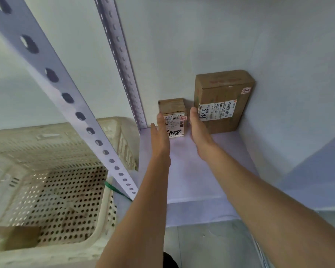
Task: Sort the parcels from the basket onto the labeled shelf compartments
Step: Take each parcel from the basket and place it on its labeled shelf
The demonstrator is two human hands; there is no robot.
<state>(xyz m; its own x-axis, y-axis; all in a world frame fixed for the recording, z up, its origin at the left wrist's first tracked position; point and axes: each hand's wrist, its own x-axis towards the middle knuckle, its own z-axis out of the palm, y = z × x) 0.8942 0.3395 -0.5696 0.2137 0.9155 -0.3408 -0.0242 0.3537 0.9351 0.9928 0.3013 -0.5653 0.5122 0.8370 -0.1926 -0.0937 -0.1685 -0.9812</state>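
Observation:
A small brown parcel (173,115) with a white label stands upright at the back of the pale shelf board (191,171). My left hand (160,136) lies flat against its left side, fingers straight. My right hand (198,130) is held flat a little to the parcel's right, with a narrow gap showing between them. A larger brown parcel (223,99) leans against the back wall just right of my right hand. The cream perforated basket (46,171) sits lower left, with one brown parcel (14,237) in its near corner.
A slotted metal upright (52,82) of the shelf crosses diagonally in front of the basket; a second upright (122,60) stands at the shelf's back left corner. White walls close the compartment behind and at the right. A green tie (116,190) hangs on the basket rim.

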